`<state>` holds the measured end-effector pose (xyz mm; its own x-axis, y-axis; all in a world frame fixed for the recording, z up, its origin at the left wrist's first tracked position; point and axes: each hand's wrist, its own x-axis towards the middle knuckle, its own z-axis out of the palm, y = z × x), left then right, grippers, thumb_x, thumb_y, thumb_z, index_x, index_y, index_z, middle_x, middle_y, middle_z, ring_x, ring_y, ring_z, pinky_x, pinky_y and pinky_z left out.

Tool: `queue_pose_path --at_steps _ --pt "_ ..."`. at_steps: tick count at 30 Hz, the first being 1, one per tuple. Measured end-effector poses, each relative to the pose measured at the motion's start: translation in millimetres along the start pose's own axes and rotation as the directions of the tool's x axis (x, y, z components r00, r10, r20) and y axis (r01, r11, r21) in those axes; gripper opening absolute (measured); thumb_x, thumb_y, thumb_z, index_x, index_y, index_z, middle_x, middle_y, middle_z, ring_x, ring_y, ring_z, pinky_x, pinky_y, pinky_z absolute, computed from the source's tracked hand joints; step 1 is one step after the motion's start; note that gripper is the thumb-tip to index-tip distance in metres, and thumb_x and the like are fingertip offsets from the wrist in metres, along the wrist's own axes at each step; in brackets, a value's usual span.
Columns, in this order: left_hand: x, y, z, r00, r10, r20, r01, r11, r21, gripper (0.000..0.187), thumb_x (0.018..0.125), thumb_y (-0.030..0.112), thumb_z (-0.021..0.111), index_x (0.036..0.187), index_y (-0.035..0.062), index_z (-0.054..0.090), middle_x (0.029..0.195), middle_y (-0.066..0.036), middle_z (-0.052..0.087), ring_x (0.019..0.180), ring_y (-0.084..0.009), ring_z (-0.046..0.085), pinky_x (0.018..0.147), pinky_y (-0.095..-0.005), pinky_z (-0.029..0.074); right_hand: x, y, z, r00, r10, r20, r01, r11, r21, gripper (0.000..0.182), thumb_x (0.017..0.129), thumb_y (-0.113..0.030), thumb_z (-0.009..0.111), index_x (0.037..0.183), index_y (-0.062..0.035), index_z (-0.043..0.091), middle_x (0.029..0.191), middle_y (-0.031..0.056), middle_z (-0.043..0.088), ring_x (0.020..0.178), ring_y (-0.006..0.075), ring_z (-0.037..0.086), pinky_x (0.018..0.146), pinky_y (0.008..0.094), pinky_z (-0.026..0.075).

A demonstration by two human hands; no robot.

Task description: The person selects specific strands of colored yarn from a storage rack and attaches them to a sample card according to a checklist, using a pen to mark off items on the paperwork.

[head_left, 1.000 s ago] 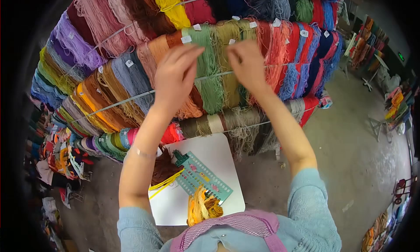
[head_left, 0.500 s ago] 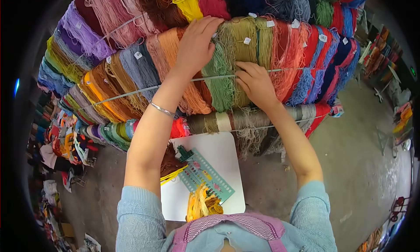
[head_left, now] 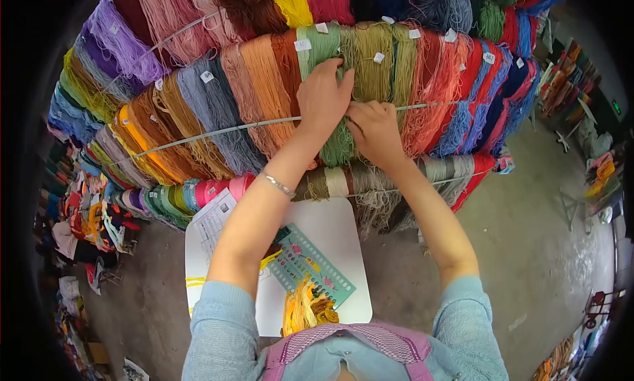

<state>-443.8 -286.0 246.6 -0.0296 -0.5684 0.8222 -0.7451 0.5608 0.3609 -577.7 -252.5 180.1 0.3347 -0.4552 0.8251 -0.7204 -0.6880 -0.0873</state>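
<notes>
My left hand lies on a hank of green yarn, its thumb apart from its bent fingers and its fingertips near the border with the olive yarn. Close beside it, my right hand has its fingers curled in at the lower green strands, by the thin metal rod that crosses the hanks. What its fingertips pinch is partly hidden. White tags sit on top of the green hank. Left of it hang rust and orange yarn.
Below stands a white tabletop with a teal color card, yellow yarn and a printed sheet. More hanks, such as purple yarn and coral yarn, hang around. Concrete floor lies to the right.
My left hand has come down and rightward onto the green yarn, showing its tagged top. My right hand has shifted slightly left and down. The printed sheet now shows beside my left arm.
</notes>
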Motion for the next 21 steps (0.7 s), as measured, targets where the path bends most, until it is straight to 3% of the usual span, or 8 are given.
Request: queue_pose_path --at_steps 7,9,14,16,18,19,20,21 --pt "9.1 -8.2 3.0 0.978 -0.188 0.092 0.194 0.979 -0.067 0.022 0.082 0.028 0.066 0.081 0.0059 0.067 0.070 -0.011 0.065 0.068 -0.0298 0.064 0.059 -0.0383 0.048 -5.6 5.4 -9.3 0.999 0.043 0.030 -0.047 0.992 0.114 0.029 0.078 -0.004 0.065 0.106 -0.0101 0.062 0.113 0.0075 0.061 0.102 0.0276 0.055 0.090 0.0393 0.038" --pt "2.5 -11.9 -4.4 0.984 -0.162 0.078 0.175 0.961 -0.214 0.022 0.083 0.026 0.069 0.077 0.0050 0.066 0.060 -0.005 0.057 0.053 -0.0159 0.053 0.052 -0.0299 0.041 -5.5 4.5 -15.0 0.997 0.055 0.054 -0.062 0.988 0.142 0.032 0.078 -0.004 0.065 0.109 -0.0103 0.061 0.116 0.0085 0.060 0.105 0.0294 0.055 0.091 0.0398 0.039" --pt "-4.4 -22.2 -17.9 0.958 -0.177 0.226 0.253 0.892 -0.374 0.023 0.083 0.025 0.068 0.076 0.0036 0.063 0.059 -0.006 0.055 0.052 -0.0168 0.048 0.052 -0.0312 0.040 8.4 -6.6 -28.6 0.972 0.177 -0.154 -0.138 0.962 0.234 0.027 0.075 0.001 0.066 0.101 -0.0073 0.063 0.109 0.0107 0.062 0.101 0.0331 0.054 0.087 0.0388 0.044" --pt "-7.1 -20.0 -22.3 0.947 -0.158 0.279 0.270 0.862 -0.428 0.023 0.083 0.024 0.068 0.077 0.0032 0.063 0.058 -0.006 0.053 0.051 -0.0146 0.045 0.052 -0.0303 0.039 15.8 -3.1 -29.6 0.964 0.167 -0.207 -0.112 0.960 0.255 0.026 0.078 0.000 0.066 0.103 -0.0072 0.064 0.102 0.0089 0.063 0.094 0.0261 0.059 0.081 0.0329 0.046" --pt "-18.7 -15.0 -28.9 0.912 -0.102 0.398 0.267 0.884 -0.385 0.022 0.087 0.018 0.067 0.074 0.0016 0.059 0.059 0.005 0.049 0.055 -0.0030 0.039 0.050 -0.0232 0.032 20.6 -2.8 -31.4 0.824 0.563 0.065 -0.471 0.618 0.629 0.023 0.084 -0.004 0.064 0.107 -0.0058 0.064 0.098 0.0043 0.065 0.088 0.0159 0.061 0.076 0.0267 0.046" --pt "-24.4 -13.2 -30.4 0.902 -0.095 0.422 0.279 0.874 -0.399 0.021 0.087 0.016 0.067 0.075 0.0016 0.059 0.059 0.006 0.047 0.056 -0.0027 0.038 0.050 -0.0224 0.031 24.3 0.8 -29.1 0.815 0.571 0.103 -0.446 0.503 0.740 0.021 0.089 -0.009 0.062 0.109 -0.0032 0.064 0.098 0.0011 0.065 0.085 0.0091 0.060 0.070 0.0225 0.045" --pt "-30.1 -10.4 -32.3 0.901 -0.096 0.423 0.280 0.873 -0.399 0.021 0.087 0.016 0.067 0.075 0.0016 0.059 0.059 0.006 0.047 0.056 -0.0027 0.038 0.050 -0.0224 0.031 27.0 2.2 -29.2 0.814 0.571 0.103 -0.446 0.503 0.740 0.021 0.089 -0.009 0.062 0.109 -0.0032 0.064 0.098 0.0011 0.065 0.085 0.0091 0.060 0.070 0.0225 0.045" --pt "-35.8 -6.8 -34.1 0.889 -0.102 0.446 0.309 0.852 -0.422 0.019 0.085 0.016 0.068 0.075 0.0021 0.060 0.058 0.001 0.049 0.054 -0.0057 0.040 0.050 -0.0248 0.033 29.8 2.5 -30.7 0.775 0.593 0.217 -0.478 0.326 0.816 0.022 0.089 -0.010 0.062 0.109 -0.0017 0.064 0.099 0.0023 0.065 0.086 0.0100 0.060 0.070 0.0226 0.045"
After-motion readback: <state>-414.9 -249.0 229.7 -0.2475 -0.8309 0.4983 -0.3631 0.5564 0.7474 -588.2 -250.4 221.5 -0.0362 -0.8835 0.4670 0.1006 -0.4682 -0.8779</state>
